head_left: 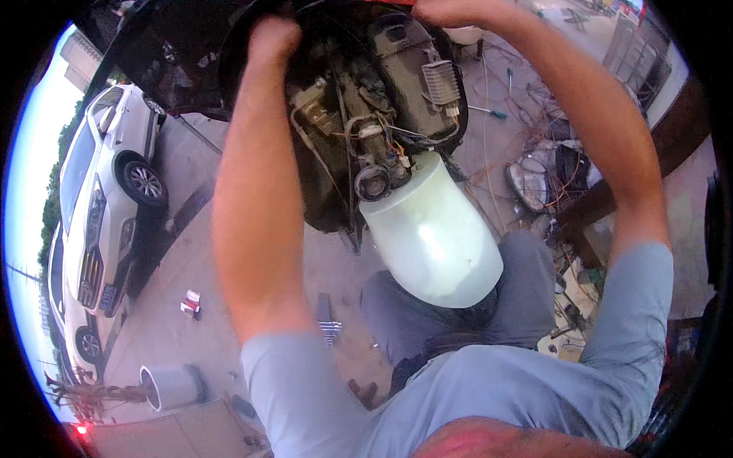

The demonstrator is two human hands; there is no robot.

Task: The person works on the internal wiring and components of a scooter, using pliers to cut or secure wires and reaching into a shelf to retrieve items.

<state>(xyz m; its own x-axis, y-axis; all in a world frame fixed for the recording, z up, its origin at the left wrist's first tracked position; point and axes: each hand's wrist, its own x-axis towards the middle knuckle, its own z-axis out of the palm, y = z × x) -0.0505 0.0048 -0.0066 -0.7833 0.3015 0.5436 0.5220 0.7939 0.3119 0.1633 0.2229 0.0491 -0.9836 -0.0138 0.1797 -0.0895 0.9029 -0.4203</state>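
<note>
Before me stands the opened front of a motor scooter (374,99), its dark frame, wiring and connectors bare. Both my arms stretch up past it. My left hand (275,37) is closed like a fist against a dark curved panel (237,46); its fingertips are hidden, so what it grips does not show. At the top edge, my right hand (443,11) closes on the end of a red-edged part (393,1), mostly cut off by the picture. A pale, glossy front mudguard (435,237) juts out below the wiring, between my knees. A finned metal block (440,82) sits at the frame's right.
White cars (107,191) are parked on the left. A small red-and-white box (191,303), a set of wrenches (330,332) and a grey planter (172,387) are on the ground. To the right lie a screwdriver (496,114), tangled cables and a parts heap (553,179).
</note>
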